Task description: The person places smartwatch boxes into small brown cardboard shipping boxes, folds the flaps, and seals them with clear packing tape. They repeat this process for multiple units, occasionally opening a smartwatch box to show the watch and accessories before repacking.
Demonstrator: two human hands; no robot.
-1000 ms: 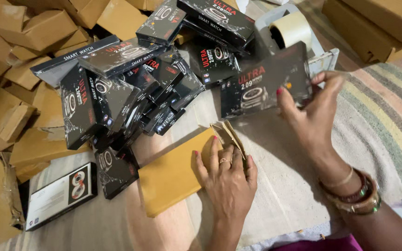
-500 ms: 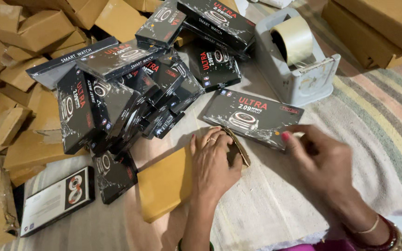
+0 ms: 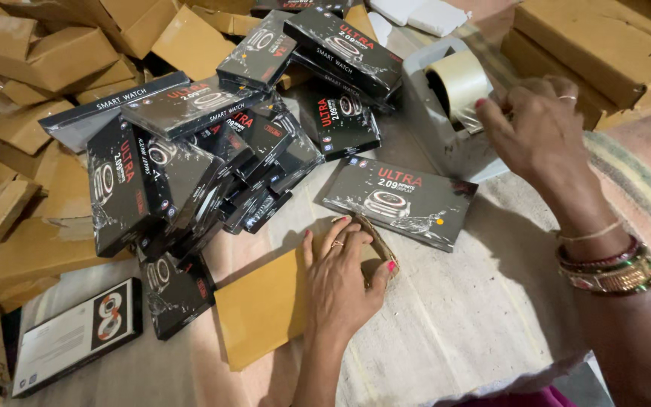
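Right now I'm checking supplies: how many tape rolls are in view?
1. The tape roll sits in the grey dispenser at upper right, with the right hand at it. Others may be hidden under the boxes.

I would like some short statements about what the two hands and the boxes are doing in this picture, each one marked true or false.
1. The left hand rests flat on a yellow-brown envelope. True.
2. The right hand holds a black watch box. False: it is at the tape roll in the grey tape dispenser, fingers on the tape.
3. One black watch box lies alone on the cloth between the two hands. True.
4. The pile of black boxes lies to the right of the dispenser. False: it lies to its left.
5. The right wrist wears bangles. True.
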